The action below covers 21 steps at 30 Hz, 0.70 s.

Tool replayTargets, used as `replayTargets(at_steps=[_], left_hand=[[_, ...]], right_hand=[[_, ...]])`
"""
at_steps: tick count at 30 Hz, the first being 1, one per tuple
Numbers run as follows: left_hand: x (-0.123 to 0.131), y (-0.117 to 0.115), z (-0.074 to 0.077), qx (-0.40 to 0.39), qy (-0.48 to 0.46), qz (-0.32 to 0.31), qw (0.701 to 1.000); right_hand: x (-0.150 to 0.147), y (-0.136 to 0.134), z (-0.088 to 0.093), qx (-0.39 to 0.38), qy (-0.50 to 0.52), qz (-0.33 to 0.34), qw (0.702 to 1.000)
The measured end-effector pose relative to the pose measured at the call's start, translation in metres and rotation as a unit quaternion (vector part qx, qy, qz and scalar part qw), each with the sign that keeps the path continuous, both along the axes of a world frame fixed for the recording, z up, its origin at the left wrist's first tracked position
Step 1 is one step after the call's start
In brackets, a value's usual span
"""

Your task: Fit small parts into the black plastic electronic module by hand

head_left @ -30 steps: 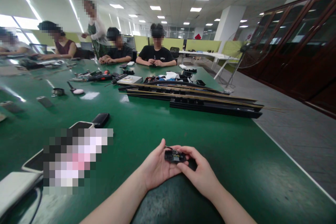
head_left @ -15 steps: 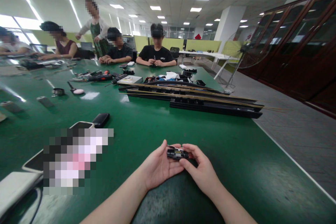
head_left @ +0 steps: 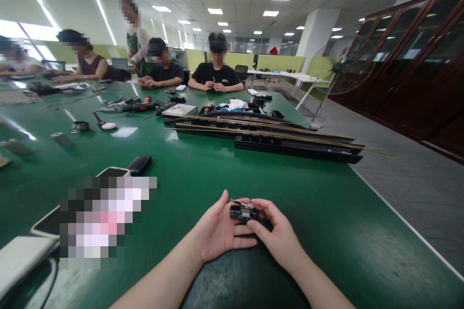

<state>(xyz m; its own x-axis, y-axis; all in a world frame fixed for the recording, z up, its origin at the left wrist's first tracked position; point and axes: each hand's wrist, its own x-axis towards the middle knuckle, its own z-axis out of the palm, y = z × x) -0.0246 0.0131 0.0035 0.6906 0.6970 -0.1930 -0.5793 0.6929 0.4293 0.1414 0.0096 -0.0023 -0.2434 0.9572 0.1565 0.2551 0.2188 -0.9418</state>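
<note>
Over the green table, a small black device (head_left: 239,212) with a silvery metal strip and a pale patch on it lies between my hands; its exact kind is too small to make out. My right hand (head_left: 277,231) pinches its right end between thumb and fingers. Palm up, my left hand (head_left: 221,231) sits under and beside the left end, its fingers stretched and spread and its thumb raised clear of the device. The device rests against the left hand's upper fingers, which it partly hides.
Long black rails (head_left: 297,150) with thin brass-coloured rods lie across the table (head_left: 188,169) ahead. On my left are a phone (head_left: 50,219) with a blurred screen, a black case (head_left: 140,165) and a white box (head_left: 23,260). Several people sit or stand beyond.
My left hand's fingers have spread farther apart, and its thumb has lifted slightly. The device has tilted a little in my right hand. A person standing at the back has turned and shifted right.
</note>
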Motion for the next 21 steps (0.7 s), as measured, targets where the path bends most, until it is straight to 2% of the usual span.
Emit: replayTargets(at_steps=[21], left_hand=[[-0.0004,-0.0017,0.0036,0.008,0.016,-0.014,1.0]], right_hand=[[0.0006,0.0002,0.0009,-0.014,-0.011,-0.001,1.0]])
